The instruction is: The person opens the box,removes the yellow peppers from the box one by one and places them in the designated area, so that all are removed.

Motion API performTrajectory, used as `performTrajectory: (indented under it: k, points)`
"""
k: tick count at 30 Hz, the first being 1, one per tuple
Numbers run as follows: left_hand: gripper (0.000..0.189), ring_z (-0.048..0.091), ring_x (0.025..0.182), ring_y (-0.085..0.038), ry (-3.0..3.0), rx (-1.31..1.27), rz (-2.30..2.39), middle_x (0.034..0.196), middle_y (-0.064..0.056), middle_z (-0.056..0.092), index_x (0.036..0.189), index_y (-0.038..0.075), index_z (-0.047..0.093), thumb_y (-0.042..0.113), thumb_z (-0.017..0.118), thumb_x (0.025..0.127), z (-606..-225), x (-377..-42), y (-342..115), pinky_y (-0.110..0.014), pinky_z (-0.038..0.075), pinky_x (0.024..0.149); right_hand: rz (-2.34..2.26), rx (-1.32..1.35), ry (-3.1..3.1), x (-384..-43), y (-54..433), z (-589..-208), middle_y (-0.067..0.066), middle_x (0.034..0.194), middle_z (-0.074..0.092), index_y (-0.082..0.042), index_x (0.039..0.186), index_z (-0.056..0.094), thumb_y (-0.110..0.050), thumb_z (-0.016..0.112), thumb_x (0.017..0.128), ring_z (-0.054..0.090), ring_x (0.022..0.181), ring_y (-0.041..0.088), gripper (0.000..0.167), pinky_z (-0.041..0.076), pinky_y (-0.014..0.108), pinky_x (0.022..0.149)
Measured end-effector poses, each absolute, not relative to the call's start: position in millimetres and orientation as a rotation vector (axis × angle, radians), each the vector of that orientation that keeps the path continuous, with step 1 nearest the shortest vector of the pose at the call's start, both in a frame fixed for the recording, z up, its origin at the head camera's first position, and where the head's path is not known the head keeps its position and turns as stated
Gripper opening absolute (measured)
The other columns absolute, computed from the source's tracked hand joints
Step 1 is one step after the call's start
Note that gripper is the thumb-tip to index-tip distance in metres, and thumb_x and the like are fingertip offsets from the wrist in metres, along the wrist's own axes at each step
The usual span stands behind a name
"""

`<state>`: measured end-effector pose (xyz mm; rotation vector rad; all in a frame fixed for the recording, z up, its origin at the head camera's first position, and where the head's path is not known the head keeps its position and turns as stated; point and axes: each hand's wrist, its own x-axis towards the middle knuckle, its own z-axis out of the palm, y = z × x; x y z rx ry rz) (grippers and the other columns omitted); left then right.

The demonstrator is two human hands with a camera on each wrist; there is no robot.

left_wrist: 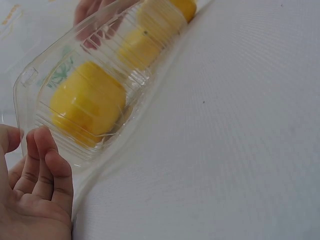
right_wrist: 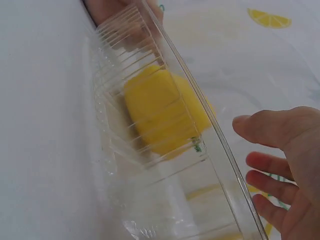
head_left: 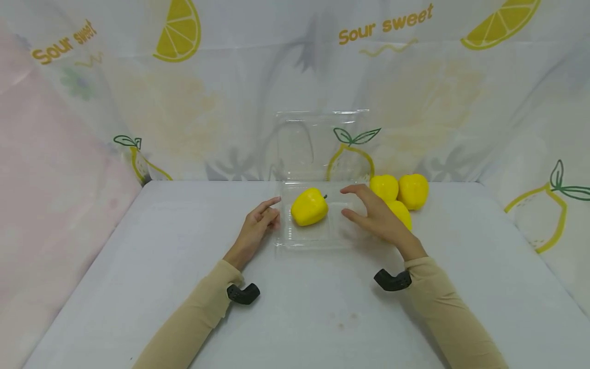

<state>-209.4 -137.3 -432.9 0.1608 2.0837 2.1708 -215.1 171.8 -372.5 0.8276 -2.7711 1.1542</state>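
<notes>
A clear plastic clamshell box [head_left: 304,242] lies on the table with its lid [head_left: 322,115] raised at the back. Inside its left half is a yellow bell pepper [head_left: 310,207], tipped on its side, its dark stem pointing right. My left hand [head_left: 255,225] is at the box's left edge; in the left wrist view the rim runs between thumb and fingertips, pinched there. Over the box's right end, my right hand [head_left: 375,215] holds nothing, thumb and fingers spread apart. In the right wrist view its fingers [right_wrist: 272,187] are beside the box's rim.
Three more yellow bell peppers [head_left: 413,191] sit together behind and beside my right hand, one partly covered by it. A white cloth printed with lemons [head_left: 239,77] hangs behind the table [head_left: 322,312].
</notes>
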Motion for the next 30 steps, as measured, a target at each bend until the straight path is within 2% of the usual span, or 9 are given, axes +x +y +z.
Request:
performTrajectory:
  k: [6,11,21,24,30]
  points:
    - [0.039,0.052,0.071,-0.01,2.091,0.155,2.17,0.076,0.003,0.055,0.137,0.014,0.047,0.021,0.049,0.099,-432.7,-208.4,-138.9,-0.018,0.048,0.072,1.163,0.926,-2.784,-219.6,159.4,-374.7,0.002,0.139,0.045,-0.016,0.137,0.042,-0.036,0.063,0.09,0.043,0.128,0.031,0.055,0.035,0.049,0.108]
    - [0.038,0.052,0.072,-0.011,2.078,0.151,2.185,0.077,0.001,0.056,0.136,0.014,0.048,0.022,0.05,0.099,-432.8,-208.9,-138.6,-0.018,0.048,0.073,1.169,0.948,-2.823,-222.0,151.3,-375.8,0.003,0.142,0.042,-0.015,0.14,0.039,-0.03,0.064,0.09,0.045,0.126,0.034,0.058,0.038,0.049,0.105]
    - [0.039,0.053,0.071,-0.01,2.089,0.152,2.169,0.077,0.002,0.056,0.136,0.014,0.048,0.024,0.05,0.099,-431.9,-208.4,-136.9,-0.018,0.048,0.073,1.21,0.996,-2.831,-227.2,142.7,-380.0,0.009,0.145,0.037,-0.015,0.144,0.032,-0.024,0.066,0.09,0.041,0.13,0.033,0.065,0.039,0.05,0.105]
    - [0.039,0.053,0.071,-0.01,2.093,0.147,2.161,0.077,0.002,0.056,0.136,0.014,0.048,0.024,0.05,0.099,-431.6,-208.1,-137.3,-0.018,0.048,0.074,1.224,1.011,-2.833,-228.8,138.7,-379.9,0.007,0.147,0.035,-0.016,0.145,0.03,-0.024,0.067,0.089,0.04,0.131,0.032,0.067,0.039,0.05,0.105]
    - [0.038,0.052,0.071,-0.01,2.091,0.154,2.169,0.076,0.002,0.055,0.136,0.015,0.049,0.024,0.05,0.099,-432.0,-208.3,-137.4,-0.018,0.048,0.074,1.172,1.0,-2.86,-232.3,129.2,-377.2,0.008,0.146,0.034,-0.019,0.146,0.029,-0.026,0.069,0.087,0.043,0.126,0.032,0.071,0.04,0.048,0.104]
